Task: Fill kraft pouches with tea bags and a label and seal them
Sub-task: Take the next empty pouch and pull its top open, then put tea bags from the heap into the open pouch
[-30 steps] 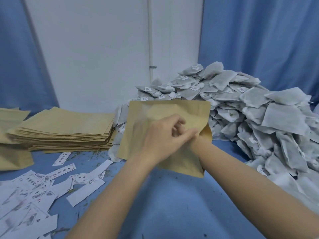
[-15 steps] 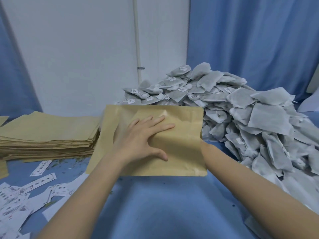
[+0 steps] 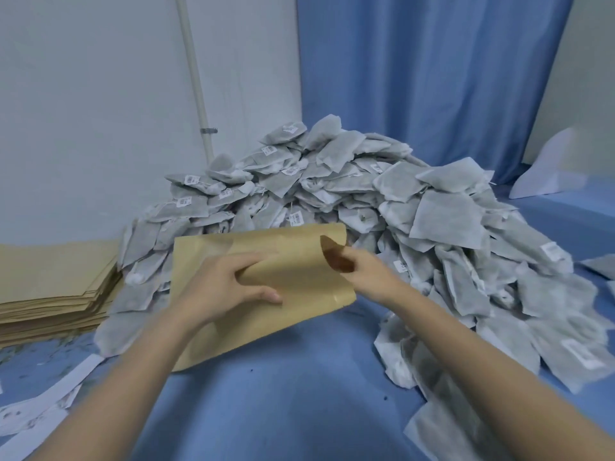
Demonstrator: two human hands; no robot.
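Kraft pouch [image 3: 299, 281] held up over the blue bench [image 3: 283, 404], tilted, lower left corner down near the bench surface, open mouth at the right end. Left hand [image 3: 229, 287] on the pouch's near face, fingers curled over a fold in the paper, thumb stretched along the lower part — gripping the pouch front. Right hand [image 3: 366, 272] at the pouch mouth: fingers go inside the opening and are hidden by the paper, only knuckles and wrist show; cannot tell if those fingers are spread or closed, or if they hold anything. Mouth edge of the pouch bulges open around the right hand.

Big heap of tea bags [image 3: 382, 207] directly behind and to the right of the pouch, grey-white sachets with small white tags, spilling down the bench toward the right forearm. Some sachets lie just left of the pouch too, touching its back edge.

Stack of flat kraft pouches [image 3: 53, 287] at far left, well apart from both hands. Loose white labels [image 3: 43, 410] scattered at bottom left on the bench, near the left forearm. Blue curtain [image 3: 432, 78] behind the heap, white wall [image 3: 93, 94] at left with a thin pipe [image 3: 196, 81] running down it.
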